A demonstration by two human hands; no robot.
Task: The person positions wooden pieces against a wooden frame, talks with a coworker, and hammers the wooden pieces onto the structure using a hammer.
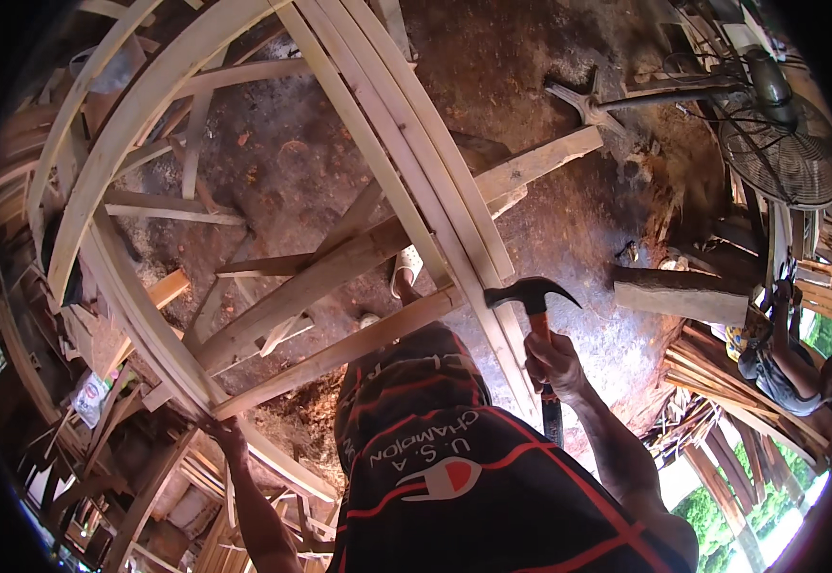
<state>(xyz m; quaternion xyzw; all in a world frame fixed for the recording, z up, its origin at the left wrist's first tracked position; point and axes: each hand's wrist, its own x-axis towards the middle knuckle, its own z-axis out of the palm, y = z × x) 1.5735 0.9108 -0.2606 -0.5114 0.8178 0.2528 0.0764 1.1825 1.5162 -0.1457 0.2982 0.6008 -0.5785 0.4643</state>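
Note:
My right hand (554, 363) is wrapped round the handle of a claw hammer (536, 294), which has a dark head and an orange and black grip. The hammer head is beside the near end of several long, pale wooden rails (440, 181). My left hand (225, 437) grips the left end of a wooden board (340, 351), where it meets the curved wooden pieces (144, 334); its fingers are partly hidden there. The board spans from these curved pieces to the rails in front of my legs. Large curved strips (115, 143) arch at the far left.
Thick beams (311, 286) cross under the frame. A pedestal fan (784, 148) stands at the far right, near a wood block (681, 294). Another person (787, 368) is at the right edge by stacked planks (736, 387). Scrap timber crowds the left.

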